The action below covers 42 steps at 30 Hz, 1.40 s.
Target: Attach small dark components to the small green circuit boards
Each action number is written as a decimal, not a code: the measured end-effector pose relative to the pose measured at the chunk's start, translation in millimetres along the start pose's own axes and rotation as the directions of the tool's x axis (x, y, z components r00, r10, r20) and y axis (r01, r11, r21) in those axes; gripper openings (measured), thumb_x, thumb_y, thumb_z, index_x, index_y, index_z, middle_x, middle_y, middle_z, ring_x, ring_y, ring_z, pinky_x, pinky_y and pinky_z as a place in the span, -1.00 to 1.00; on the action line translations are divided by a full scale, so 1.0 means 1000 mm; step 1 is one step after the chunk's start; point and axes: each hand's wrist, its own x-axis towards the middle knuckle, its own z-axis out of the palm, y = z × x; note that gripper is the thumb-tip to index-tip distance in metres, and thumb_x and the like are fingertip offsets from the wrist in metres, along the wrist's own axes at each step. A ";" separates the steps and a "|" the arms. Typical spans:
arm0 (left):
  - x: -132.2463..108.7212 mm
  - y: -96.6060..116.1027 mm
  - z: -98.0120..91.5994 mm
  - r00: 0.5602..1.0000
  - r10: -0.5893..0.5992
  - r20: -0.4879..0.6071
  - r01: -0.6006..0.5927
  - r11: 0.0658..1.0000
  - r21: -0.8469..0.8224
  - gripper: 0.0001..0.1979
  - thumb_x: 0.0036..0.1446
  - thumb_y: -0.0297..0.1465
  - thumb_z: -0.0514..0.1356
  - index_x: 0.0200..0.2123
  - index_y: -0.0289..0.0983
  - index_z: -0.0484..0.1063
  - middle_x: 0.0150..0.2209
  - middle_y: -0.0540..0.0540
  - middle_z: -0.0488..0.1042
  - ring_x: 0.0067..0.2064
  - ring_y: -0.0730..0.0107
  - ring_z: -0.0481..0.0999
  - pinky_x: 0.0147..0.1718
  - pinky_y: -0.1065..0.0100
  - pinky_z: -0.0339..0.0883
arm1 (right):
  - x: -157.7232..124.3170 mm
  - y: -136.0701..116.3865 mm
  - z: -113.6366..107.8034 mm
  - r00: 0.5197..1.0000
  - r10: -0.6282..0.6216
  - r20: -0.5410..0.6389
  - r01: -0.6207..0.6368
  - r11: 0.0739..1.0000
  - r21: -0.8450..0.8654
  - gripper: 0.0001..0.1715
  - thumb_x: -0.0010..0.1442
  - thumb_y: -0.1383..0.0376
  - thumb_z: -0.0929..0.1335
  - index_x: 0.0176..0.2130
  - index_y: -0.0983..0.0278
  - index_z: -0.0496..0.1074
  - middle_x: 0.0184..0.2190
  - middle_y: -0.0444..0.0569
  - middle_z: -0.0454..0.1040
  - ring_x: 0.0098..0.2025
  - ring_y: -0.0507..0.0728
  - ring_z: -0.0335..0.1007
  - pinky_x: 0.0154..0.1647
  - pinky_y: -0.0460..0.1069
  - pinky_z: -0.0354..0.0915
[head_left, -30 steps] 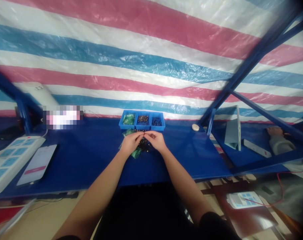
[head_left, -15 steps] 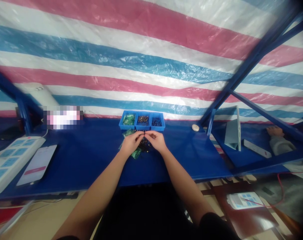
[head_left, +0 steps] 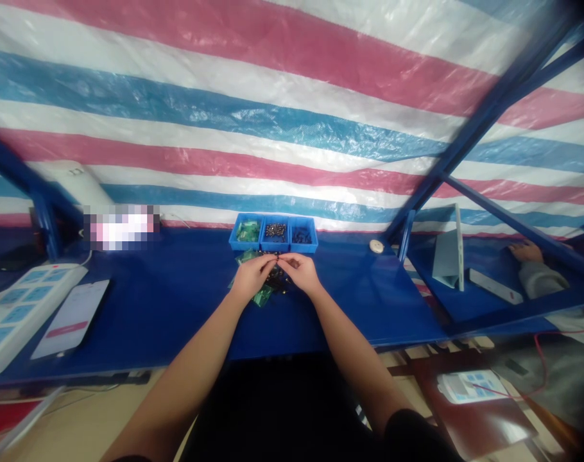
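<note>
Looked mid-job, at a guess. Nearer than the fingers and under them, had a loose pile on the table (head_left: 167,295): green pieces (head_left: 262,296) toward the left, dark shiny parts (head_left: 276,281) more to the right. Counted that as remaining, partly hidden by the hands. At the fingers, held left hand (head_left: 254,274) and right hand (head_left: 300,272) tip to tip, thumb and forefinger of each apparently pinching a small dark piece (head_left: 277,257). Judged that one in work, not finished. Just beyond the fingertips, had three blue bins in a row, all with contents: left bin (head_left: 244,246), middle bin (head_left: 274,247), right bin (head_left: 304,247). Couldn't tell stock from finished output, so couldn't score the done share.

On looks: tiny, near-black, mostly covered by the fingertips; couldn't make out shape, or one part versus two. Farther past the tips, saw translucent green bits in left bin, brassy-dark ones in middle bin, black ones in right bin.
</note>
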 end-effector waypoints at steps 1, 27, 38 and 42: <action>0.000 0.000 0.000 1.000 0.004 0.003 -0.004 1.000 -0.004 -0.72 0.29 -0.22 0.06 -0.11 -0.15 0.51 -0.12 -0.03 0.58 -0.15 0.32 0.58 -0.12 0.36 0.41 | 0.000 -0.001 0.000 1.000 0.000 0.001 0.000 1.000 0.000 -0.66 0.05 0.10 0.45 -0.22 0.25 0.57 -0.31 0.00 0.60 -0.32 0.13 0.53 -0.22 0.03 0.45; 0.001 0.004 -0.004 0.998 -0.024 0.055 0.023 1.000 0.007 -0.71 0.30 -0.20 0.03 -0.10 -0.14 0.49 -0.18 -0.03 0.59 -0.23 0.34 0.59 -0.24 0.39 0.40 | -0.001 -0.007 -0.001 1.000 0.010 -0.004 -0.010 0.999 -0.033 -0.65 0.05 0.09 0.44 -0.22 0.26 0.57 -0.30 0.01 0.60 -0.31 0.13 0.52 -0.21 0.02 0.45; 0.000 -0.001 0.000 1.000 0.007 -0.023 -0.006 0.999 0.045 -0.72 0.29 -0.21 0.06 -0.11 -0.17 0.50 -0.18 -0.04 0.60 -0.25 0.36 0.59 -0.24 0.40 0.41 | 0.000 -0.004 -0.001 1.000 -0.004 -0.005 0.004 1.000 0.014 -0.67 0.05 0.12 0.45 -0.22 0.28 0.57 -0.33 0.01 0.59 -0.35 0.12 0.51 -0.23 0.02 0.44; 0.000 0.001 -0.001 1.000 0.027 -0.007 -0.026 0.996 0.090 -0.70 0.31 -0.20 0.03 -0.10 -0.18 0.48 -0.18 -0.06 0.59 -0.25 0.33 0.59 -0.25 0.39 0.39 | 0.000 -0.004 -0.001 1.000 0.012 -0.003 -0.012 1.000 0.003 -0.64 0.05 0.09 0.44 -0.22 0.26 0.57 -0.29 0.01 0.60 -0.31 0.13 0.52 -0.20 0.02 0.45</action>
